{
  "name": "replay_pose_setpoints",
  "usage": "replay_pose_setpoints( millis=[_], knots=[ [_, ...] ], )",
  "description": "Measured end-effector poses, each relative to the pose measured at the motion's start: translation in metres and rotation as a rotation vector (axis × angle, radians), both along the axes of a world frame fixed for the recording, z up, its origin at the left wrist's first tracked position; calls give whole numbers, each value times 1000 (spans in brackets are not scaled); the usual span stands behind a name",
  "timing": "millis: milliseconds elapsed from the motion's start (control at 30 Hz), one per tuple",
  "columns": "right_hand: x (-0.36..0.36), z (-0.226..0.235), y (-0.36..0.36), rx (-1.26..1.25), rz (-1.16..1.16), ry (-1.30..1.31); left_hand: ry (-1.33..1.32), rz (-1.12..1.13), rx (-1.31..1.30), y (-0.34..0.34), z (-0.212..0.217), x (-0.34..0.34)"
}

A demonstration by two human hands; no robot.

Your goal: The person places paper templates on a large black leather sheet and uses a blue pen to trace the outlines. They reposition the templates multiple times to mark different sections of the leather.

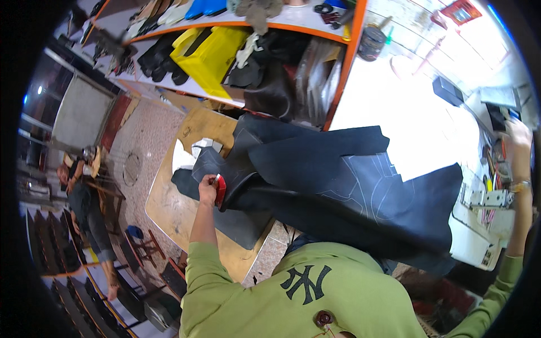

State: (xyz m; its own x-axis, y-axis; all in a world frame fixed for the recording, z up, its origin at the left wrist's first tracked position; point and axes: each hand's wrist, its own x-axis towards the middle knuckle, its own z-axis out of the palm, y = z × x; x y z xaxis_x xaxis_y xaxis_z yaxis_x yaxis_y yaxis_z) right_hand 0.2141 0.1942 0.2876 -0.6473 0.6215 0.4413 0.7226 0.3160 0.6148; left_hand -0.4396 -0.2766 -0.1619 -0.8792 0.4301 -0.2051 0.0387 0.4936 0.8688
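A large sheet of black leather [315, 169] is draped over the wooden table [169, 191] and across the white worktop. Pale drawn outlines of shapes [369, 186] mark its upper side. At the sheet's left end, my left hand [208, 190] is closed around a small flat red thing with a pale edge [220, 191]; its kind is unclear. My right hand [517, 135] reaches out to the far right, beside a dark box-like thing [497, 117]. Glare and blur hide its fingers there. White scraps [181, 156] lie beyond my left hand.
Shelves with an orange edge [270, 23] hold a yellow bin [208, 59] and dark material. A sewing machine [490, 198] stands at right, below my right forearm. A dark jar [372, 42] and dark box [448, 90] sit on the white worktop [372, 101]. Another person [90, 208] sits at left.
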Motion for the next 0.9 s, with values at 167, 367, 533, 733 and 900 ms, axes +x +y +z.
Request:
replay_pose_setpoints(
  millis=[167,367,533,733,900],
  knots=[
    [-170,-159,-69,-594,641,-120,-20,184,11,3,7,0],
    [-275,-201,-78,-782,547,74,11,102,229,8,54,17],
    [-288,-163,-51,-834,745,404,-235,-256,149,57,135,61],
    [-277,-86,-31,-746,816,478,-306,-471,372,151,203,100],
    [-234,-44,2,-619,848,589,-324,-533,330,185,228,84]
  ],
)
